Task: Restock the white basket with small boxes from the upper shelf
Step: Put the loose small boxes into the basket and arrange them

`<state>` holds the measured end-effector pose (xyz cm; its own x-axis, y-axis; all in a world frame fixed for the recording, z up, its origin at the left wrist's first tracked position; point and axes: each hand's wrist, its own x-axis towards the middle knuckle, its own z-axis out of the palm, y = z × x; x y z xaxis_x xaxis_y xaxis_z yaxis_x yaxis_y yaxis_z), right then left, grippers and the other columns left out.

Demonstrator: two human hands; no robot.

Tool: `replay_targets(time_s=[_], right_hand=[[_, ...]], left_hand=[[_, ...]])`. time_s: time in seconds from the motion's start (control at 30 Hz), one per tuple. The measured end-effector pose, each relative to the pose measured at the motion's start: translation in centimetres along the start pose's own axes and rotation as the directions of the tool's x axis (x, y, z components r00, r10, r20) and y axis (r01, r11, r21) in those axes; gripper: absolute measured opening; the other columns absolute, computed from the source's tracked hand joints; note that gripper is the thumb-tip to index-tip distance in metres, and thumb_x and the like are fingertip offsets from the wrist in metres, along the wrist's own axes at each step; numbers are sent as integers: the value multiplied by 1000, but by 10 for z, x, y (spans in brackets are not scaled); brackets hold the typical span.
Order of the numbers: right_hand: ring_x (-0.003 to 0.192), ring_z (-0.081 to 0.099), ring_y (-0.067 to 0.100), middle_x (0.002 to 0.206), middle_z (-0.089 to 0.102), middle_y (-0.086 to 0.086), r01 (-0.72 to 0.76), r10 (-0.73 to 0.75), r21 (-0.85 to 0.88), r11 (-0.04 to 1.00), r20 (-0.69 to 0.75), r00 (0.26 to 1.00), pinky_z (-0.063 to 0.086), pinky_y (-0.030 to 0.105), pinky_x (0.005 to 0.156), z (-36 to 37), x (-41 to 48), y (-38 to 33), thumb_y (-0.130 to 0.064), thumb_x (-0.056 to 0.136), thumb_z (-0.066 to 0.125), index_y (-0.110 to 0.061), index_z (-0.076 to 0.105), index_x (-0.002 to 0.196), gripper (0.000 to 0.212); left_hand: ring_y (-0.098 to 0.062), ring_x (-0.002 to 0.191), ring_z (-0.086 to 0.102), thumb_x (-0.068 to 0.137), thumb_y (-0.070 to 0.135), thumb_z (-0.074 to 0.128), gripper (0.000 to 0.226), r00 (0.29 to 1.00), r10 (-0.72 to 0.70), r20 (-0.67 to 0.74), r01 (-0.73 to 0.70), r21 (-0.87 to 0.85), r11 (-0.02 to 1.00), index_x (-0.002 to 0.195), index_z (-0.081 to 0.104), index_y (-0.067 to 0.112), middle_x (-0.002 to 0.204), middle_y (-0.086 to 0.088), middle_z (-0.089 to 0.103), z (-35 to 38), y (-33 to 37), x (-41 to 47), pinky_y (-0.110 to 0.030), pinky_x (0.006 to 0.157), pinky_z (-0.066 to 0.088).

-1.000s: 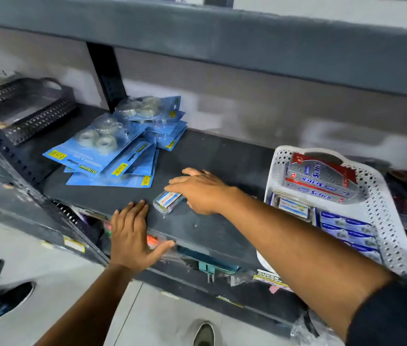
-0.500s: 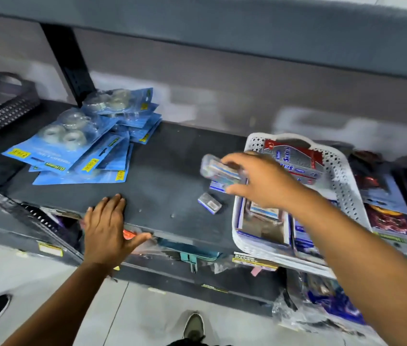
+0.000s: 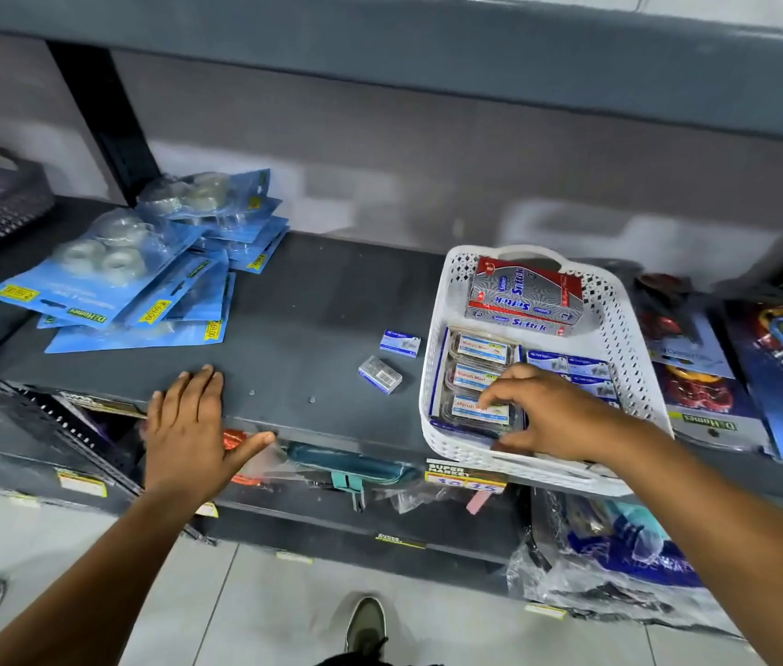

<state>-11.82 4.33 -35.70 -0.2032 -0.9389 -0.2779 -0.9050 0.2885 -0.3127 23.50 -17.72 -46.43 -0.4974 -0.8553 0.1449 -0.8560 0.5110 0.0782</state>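
Right hand in the white basket, two small boxes loose on the shelf

The dark shelf (image 3: 312,300) carries blue blister packs (image 3: 130,290) at left and the white basket (image 3: 620,329) at right. The left hand (image 3: 187,425) lies flat, fingers apart, on the edge. The right hand (image 3: 548,415) pinches a clear box (image 3: 476,411) in the basket. Two small boxes (image 3: 379,374) lie just beside it.

Right hand (image 3: 543,415) inside white basket (image 3: 620,338); left hand (image 3: 187,425) on shelf edge (image 3: 331,430).

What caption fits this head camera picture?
Right hand reaches into white perforated plastic basket; two small blue cardboard boxes wait on the dark grey shelf.
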Motion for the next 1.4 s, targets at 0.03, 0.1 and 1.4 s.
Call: replay_targets(time_s=[0.03,0.1,1.4], right_hand=[[106,51,10,115,47,-11,14,-14,19,1000,5,1000,42,30,96,-1,0,0,-41,76,76,-37,61,118,44],[105,51,8,114,48,-12,36,-36,59,998,-7,999,41,31,97,-2,0,0,-42,81,72,-36,64,117,38],[63,64,-6,95,67,-2,16,153,709,705,-173,973,47,11,53,-47,-28,-10,21,75,63,-20,61,105,51]], left_hand=[[-35,139,29,67,90,23,112,1000,-2,4,2,6,1000,139,39,6,148,-15,41,0,0,0,-55,113,19],[-35,140,29,67,89,25,111,1000,-3,11,3,15,1000,140,39,6,148,-15,41,0,-1,1,-54,114,18],[-42,133,36,56,97,19,127,1000,-9,-3,8,-106,994,129,50,-2,140,-22,48,-4,6,2,-60,109,19]])
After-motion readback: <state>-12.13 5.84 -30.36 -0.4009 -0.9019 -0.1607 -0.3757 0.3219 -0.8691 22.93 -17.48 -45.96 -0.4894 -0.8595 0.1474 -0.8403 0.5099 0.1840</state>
